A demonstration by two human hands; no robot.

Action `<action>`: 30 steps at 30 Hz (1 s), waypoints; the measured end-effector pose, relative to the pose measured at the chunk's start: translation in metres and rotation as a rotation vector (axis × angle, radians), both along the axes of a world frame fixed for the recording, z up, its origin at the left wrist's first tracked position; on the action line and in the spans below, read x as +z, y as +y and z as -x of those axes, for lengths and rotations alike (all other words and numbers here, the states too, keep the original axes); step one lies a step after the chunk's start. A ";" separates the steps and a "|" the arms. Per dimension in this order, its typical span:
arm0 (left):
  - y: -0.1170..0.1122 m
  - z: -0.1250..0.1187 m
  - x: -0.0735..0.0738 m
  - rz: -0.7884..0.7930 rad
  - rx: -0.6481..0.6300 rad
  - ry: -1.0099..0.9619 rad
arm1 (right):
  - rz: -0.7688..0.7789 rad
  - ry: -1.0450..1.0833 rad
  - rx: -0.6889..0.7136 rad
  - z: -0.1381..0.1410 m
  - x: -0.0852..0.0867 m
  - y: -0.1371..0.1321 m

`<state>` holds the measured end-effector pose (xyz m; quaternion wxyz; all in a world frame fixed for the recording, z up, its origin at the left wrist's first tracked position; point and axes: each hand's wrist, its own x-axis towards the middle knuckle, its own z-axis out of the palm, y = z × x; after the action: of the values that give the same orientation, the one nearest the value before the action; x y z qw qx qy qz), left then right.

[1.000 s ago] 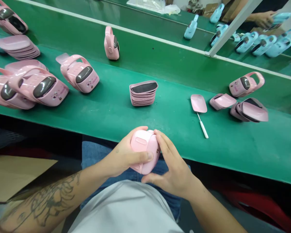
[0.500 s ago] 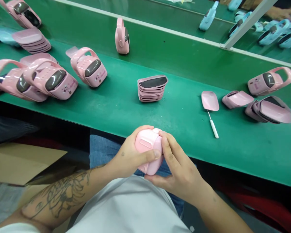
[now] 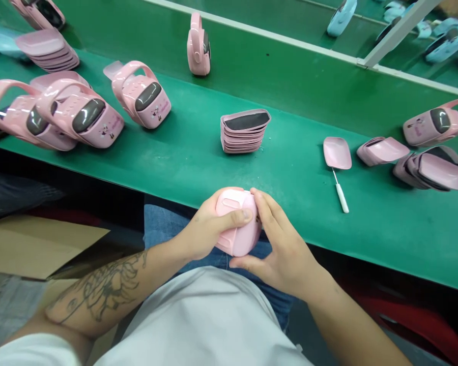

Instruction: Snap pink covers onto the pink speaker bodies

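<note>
Over my lap, at the bench's front edge, I hold a rounded pink plastic case [image 3: 245, 238] with its ridged underside facing up. My left hand [image 3: 204, 229] wraps its left side, thumb pressed across the top. The fingers of my right hand [image 3: 284, 251] lie along the case's right edge, and its thumb is at the lower edge. On the bench beyond stands a stack of pink frames with dark insides [image 3: 245, 133]. To the right are a single pink cover [image 3: 337, 153] and a white-handled screwdriver [image 3: 342, 198], its tip by the cover.
Several pink handled units with dark windows [image 3: 148, 96] stand at the left, near a stack of pink covers [image 3: 48, 48]. Another unit [image 3: 199, 51] leans at the back panel. More pink parts [image 3: 435, 170] lie right. Blue units [image 3: 342, 18] show beyond the panel.
The pink case has tilted slightly in my hands, showing a second ridge on its underside. Both hands keep their hold. The whole view has shifted a little.
</note>
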<state>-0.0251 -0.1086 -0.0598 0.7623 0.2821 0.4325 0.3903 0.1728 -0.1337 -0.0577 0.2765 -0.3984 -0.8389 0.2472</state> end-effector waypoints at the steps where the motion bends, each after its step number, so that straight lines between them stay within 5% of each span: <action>1: 0.000 -0.001 0.001 0.010 0.011 -0.010 | -0.001 0.005 -0.009 0.001 0.000 0.000; 8: 0.000 -0.002 0.000 -0.011 0.073 -0.041 | -0.042 0.042 -0.027 0.000 -0.005 -0.002; 11: -0.002 -0.003 -0.006 -0.209 0.232 -0.076 | -0.019 0.283 -0.287 0.006 -0.021 -0.007; 13: -0.006 -0.006 -0.012 -0.302 0.307 -0.116 | 0.181 0.502 -0.433 0.016 -0.034 -0.012; 16: -0.013 -0.008 -0.019 -0.360 0.223 -0.148 | 0.551 0.713 -0.282 0.034 -0.046 -0.016; 18: -0.015 -0.004 -0.018 -0.408 0.121 -0.098 | 0.652 0.830 -0.254 0.041 -0.049 -0.016; 22: -0.009 0.011 -0.009 -0.383 0.000 -0.017 | 0.599 0.959 -0.337 0.035 -0.052 -0.014; 30: -0.004 0.017 0.006 -0.352 -0.127 -0.012 | 0.689 0.950 -0.192 0.017 -0.049 -0.016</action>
<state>-0.0424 -0.1129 -0.0535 0.7268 0.4355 0.3343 0.4127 0.1560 -0.1497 -0.1068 0.4974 -0.3852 -0.4550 0.6303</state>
